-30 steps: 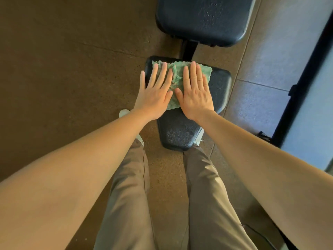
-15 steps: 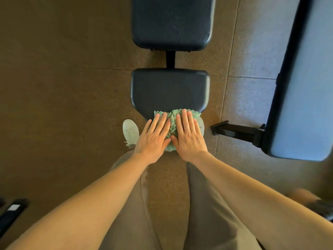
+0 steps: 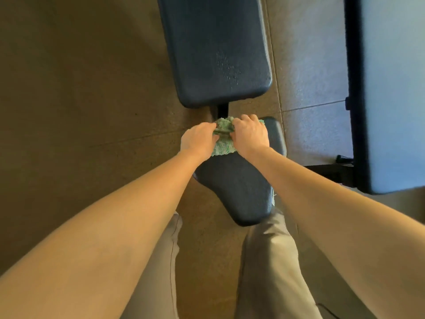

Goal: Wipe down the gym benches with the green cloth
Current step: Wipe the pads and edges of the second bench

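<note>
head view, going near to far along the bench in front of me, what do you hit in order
trouser legs → seat pad → green cloth, gripped by the left hand and right hand → black frame bar → back pad

A brown, speckled rubber floor (image 3: 80,88) covers the left side of the gym, crossed by a faint slanting seam (image 3: 128,140). To the right the ground changes to grey-blue tiles (image 3: 310,65), brighter under the light, with thin joints running between them. The person stands in loose khaki trousers (image 3: 264,249). The left leg (image 3: 156,284) and the right leg (image 3: 271,284) are set apart, with brown floor showing between them. A sliver of a pale shoe (image 3: 273,196) shows just above the right trouser leg.
</note>
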